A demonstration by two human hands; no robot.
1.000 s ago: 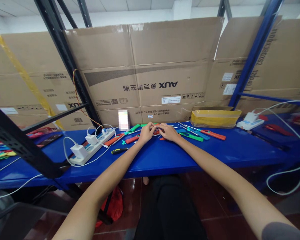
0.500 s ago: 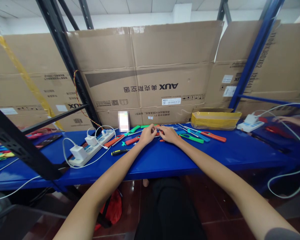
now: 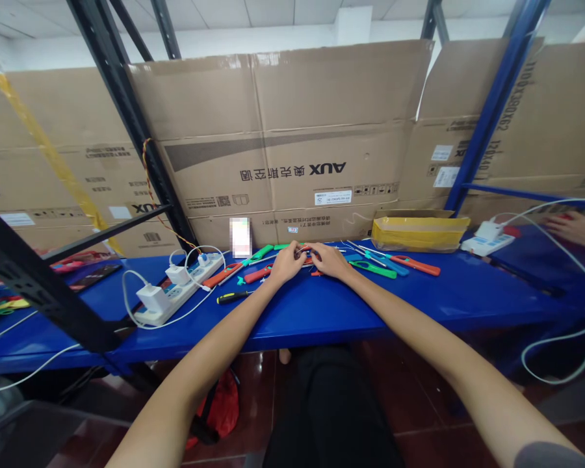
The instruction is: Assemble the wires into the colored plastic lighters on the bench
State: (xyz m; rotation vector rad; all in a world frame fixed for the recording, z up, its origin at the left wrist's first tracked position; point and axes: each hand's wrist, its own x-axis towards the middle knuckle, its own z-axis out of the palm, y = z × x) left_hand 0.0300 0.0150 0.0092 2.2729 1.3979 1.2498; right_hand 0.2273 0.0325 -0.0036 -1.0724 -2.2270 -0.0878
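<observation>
My left hand [image 3: 287, 262] and my right hand [image 3: 330, 261] meet at the back of the blue table, fingers curled inward. Between them they grip a red lighter [image 3: 303, 247] of the long-nosed kind, mostly hidden by the fingers. Left of my hands lie another red lighter [image 3: 257, 273], an orange lighter [image 3: 223, 275] and a green lighter [image 3: 262, 251]. To the right are a green lighter [image 3: 373, 269], a blue lighter [image 3: 396, 268] and an orange lighter [image 3: 419, 265], with thin metal rods among them. A small red piece [image 3: 316, 273] lies just below my right hand.
A yellow-black screwdriver [image 3: 231, 297] lies at front left, beside a power strip [image 3: 180, 292] with chargers and cables. A phone-like bright screen [image 3: 240, 237], partly blurred out, leans on the cardboard [image 3: 292, 97]. A yellow-taped box [image 3: 419, 234] stands back right. Another person's hand [image 3: 578, 231] shows far right.
My hands stay in nearly the same place, with a slight shift of the fingers around the red lighter. The other person's hand at far right reaches further into view.
</observation>
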